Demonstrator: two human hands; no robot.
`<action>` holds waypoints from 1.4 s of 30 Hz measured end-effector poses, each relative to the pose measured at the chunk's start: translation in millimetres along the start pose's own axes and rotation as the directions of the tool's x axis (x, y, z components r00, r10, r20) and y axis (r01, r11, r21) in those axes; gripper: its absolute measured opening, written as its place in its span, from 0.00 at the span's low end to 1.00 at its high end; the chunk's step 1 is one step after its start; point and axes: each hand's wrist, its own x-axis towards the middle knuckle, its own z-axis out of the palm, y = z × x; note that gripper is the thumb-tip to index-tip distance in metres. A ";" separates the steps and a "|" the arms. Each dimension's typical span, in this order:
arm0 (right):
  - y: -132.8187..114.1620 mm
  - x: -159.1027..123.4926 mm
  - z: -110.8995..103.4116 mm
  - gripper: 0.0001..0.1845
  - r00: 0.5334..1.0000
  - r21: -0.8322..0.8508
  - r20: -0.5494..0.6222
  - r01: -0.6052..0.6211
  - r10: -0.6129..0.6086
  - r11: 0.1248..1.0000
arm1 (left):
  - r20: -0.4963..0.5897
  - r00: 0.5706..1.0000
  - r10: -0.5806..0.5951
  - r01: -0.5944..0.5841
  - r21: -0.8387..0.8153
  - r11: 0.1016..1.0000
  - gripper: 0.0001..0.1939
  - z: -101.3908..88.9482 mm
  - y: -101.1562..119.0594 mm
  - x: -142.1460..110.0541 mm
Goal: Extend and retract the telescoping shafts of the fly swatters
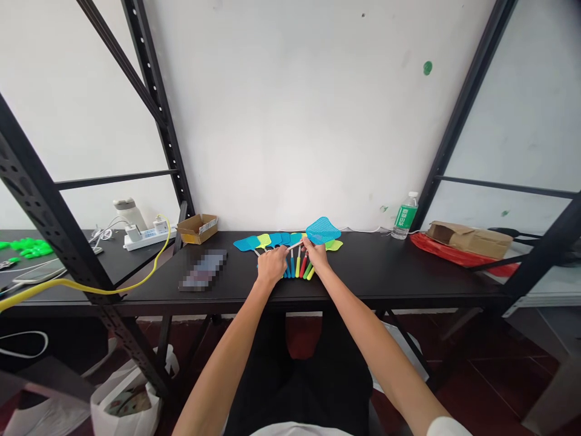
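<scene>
My left hand point(271, 265) and my right hand point(316, 254) are both closed on one fly swatter with a blue mesh head point(323, 229). The swatter is raised above the table and tilted, its head up at the right. My right fingers pinch its shaft near the head, and my left hand grips it lower down, hiding the grip end. Beneath them several more fly swatters lie fanned out, with blue heads point(246, 244) and yellow-green heads point(264, 241) toward the wall. Their blue, yellow-green and red handles point(303, 267) point at me; my hands cover some.
On the black table point(376, 272) lie a phone-like blurred rectangle point(204, 270) and a small open cardboard box point(198, 229) at left. A water bottle point(405, 216), a brown paper package point(469, 241) and a red bag point(447, 253) are at right. A yellow cable point(147, 275) hangs by the left post.
</scene>
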 end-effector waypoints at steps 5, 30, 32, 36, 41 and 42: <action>2.4 1.5 0.7 0.27 1.000 0.006 -0.008 0.008 -0.008 1.000 | 0.018 1.000 0.000 -0.001 0.006 1.000 0.22 0.4 0.2 1.0; 6.2 5.5 -6.2 0.27 0.987 0.044 -0.163 0.006 0.002 0.999 | -0.263 0.962 0.080 -0.104 -0.077 0.992 0.21 13.5 -13.5 3.4; 6.8 6.2 -6.4 0.26 0.986 0.062 -0.164 0.012 -0.001 0.998 | -0.277 0.957 0.090 -0.111 -0.062 0.992 0.22 14.2 -13.5 3.8; 8.6 7.9 -7.0 0.25 0.985 0.070 -0.168 0.038 -0.026 0.997 | -0.302 0.948 0.101 -0.124 -0.055 0.991 0.22 15.1 -14.6 4.4; 10.7 8.6 -9.0 0.24 0.980 0.032 -0.195 0.034 -0.027 0.999 | -0.344 0.933 0.105 -0.136 -0.068 0.988 0.18 16.8 -16.3 4.8; 10.9 8.6 -9.4 0.24 0.981 0.024 -0.194 0.029 -0.024 0.999 | -0.350 0.931 0.108 -0.139 -0.066 0.988 0.18 17.0 -16.5 5.0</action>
